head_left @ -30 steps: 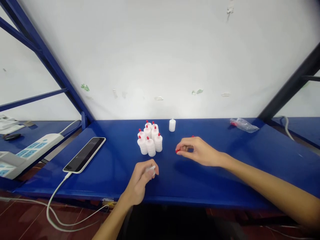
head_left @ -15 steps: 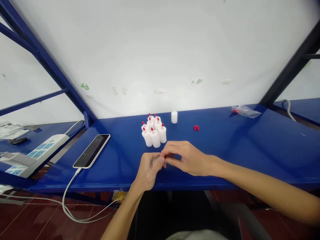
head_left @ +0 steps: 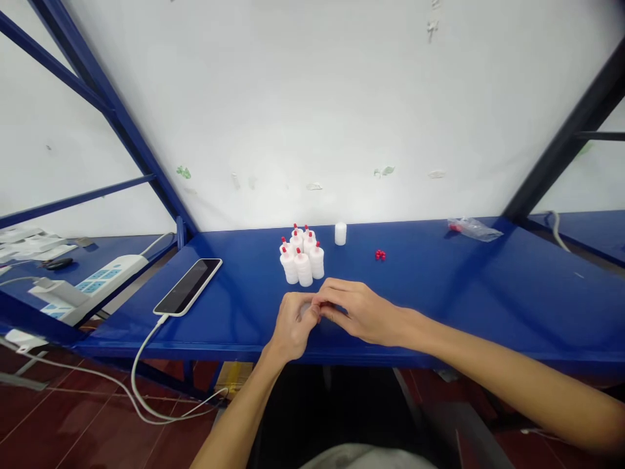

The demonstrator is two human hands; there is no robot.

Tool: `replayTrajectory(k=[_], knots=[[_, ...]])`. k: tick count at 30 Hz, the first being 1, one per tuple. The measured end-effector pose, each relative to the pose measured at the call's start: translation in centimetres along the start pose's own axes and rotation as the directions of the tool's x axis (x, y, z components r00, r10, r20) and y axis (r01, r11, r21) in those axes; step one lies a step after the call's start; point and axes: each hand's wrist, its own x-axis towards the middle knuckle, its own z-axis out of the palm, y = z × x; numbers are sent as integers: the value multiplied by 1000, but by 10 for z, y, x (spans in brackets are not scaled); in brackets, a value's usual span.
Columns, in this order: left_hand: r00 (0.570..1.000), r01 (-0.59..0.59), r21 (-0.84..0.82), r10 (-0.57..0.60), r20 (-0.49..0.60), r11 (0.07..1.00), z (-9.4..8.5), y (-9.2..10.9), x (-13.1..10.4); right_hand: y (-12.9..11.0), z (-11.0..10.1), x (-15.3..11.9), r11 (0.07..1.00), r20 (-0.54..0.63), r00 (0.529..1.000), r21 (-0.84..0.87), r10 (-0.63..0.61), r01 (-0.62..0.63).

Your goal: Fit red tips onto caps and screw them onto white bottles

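In the head view my left hand point(head_left: 291, 326) is closed around a small white bottle point(head_left: 305, 308), most of it hidden by the fingers. Fingertips of my right hand point(head_left: 359, 311) pinch together at the end of that bottle, touching my left thumb and fingers. Whatever they grip is covered. Just beyond both hands stands a tight group of white bottles point(head_left: 303, 268) with red tips, all upright. A plain white cylinder point(head_left: 340, 234) stands apart near the wall. Several small red caps point(head_left: 380, 255) lie together to its right.
A phone point(head_left: 188, 286) with a white cable lies at the left on the blue table point(head_left: 234, 273). A clear plastic bag point(head_left: 473, 228) with something red inside rests at the back right. Further left is a white power strip point(head_left: 105, 280). Blue frame posts flank the table.
The camera view has shifted slightly. Both hands stay together at the same spot, with only small finger movement; the bottles and red caps keep their places.
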Motion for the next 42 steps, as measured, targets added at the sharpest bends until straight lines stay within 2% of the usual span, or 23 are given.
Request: replayTrajectory(k=[3,5,7,11,14,17,20,23,26,29,33,36,39,42], knots=[[994,89,92,-83,-72,992,-5,5,-3,10,-13,0,997,-48,997,-33,62,-64],[980,157,113,-140,-144,981,-10,7,-5,24,-22,1,981,-77,980,-51,183,-187],[969,184,107,-162,-188,977,-14,9,-7,39,-25,3,946,-54,951,-97,305,-309],[968,193,132,-167,-188,972,-15,11,-10,62,-13,14,916,39,918,-95,395,-390],[973,190,197,-158,-166,962,-14,11,-12,68,-2,22,910,67,907,-43,415,-413],[971,195,175,-164,-177,965,-15,8,-10,70,-4,20,887,63,884,-16,462,-462],[962,216,72,-200,-185,974,-15,5,-6,62,-12,13,883,-26,883,-25,468,-469],[961,227,23,-220,-167,974,-13,5,-2,39,-13,8,923,-105,918,96,382,-373],[969,201,30,-194,-153,979,-11,6,-3,10,-6,9,923,-54,960,293,276,-249],[976,175,-24,-177,-131,984,-11,4,-4,-5,4,13,886,19,966,393,259,-246],[988,127,-116,-137,-78,985,-13,0,-5,-5,12,18,865,48,957,416,287,-280],[995,88,-111,-92,-30,990,-15,-1,-5,-4,13,19,853,68,950,425,305,-304],[998,68,-92,-67,14,993,-16,0,-5,-6,10,22,810,147,925,449,350,-378],[997,80,-88,-80,3,993,-16,0,-6,-11,7,24,787,218,911,459,351,-413]])
